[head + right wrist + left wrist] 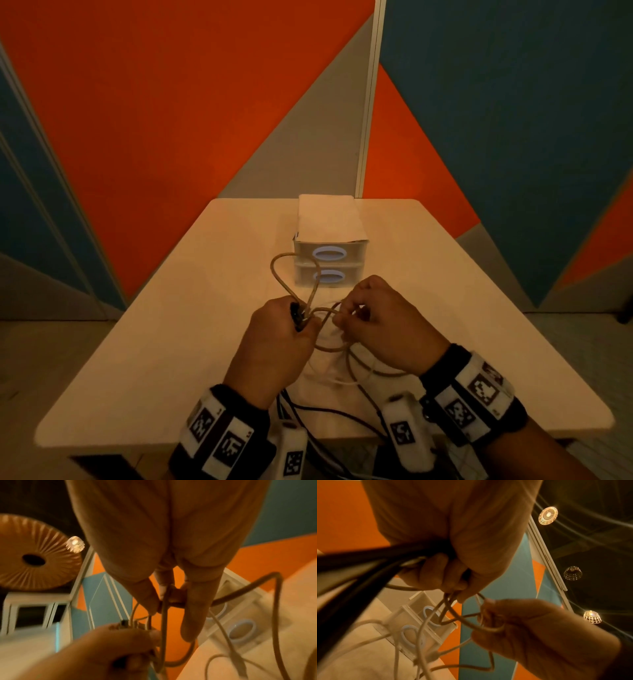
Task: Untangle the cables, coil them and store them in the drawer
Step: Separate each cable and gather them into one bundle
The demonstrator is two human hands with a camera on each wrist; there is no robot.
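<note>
Left hand (274,337) is clenching the cable bundle (301,317); right hand (378,320) is pinching a tan loop (325,342); tugging risks tightening the knot.

A pale table (178,308) fills the lower middle of the head view, its far edge at twelve o'clock meeting a wall of orange panels (171,102), grey panels (308,137) and teal panels (513,85). A white vertical post (368,120) runs up the wall at about one o'clock. Caged ceiling lamps (548,515) glow overhead in the left wrist view, and a pleated round shade (34,555) hangs at nine o'clock in the right wrist view.
</note>
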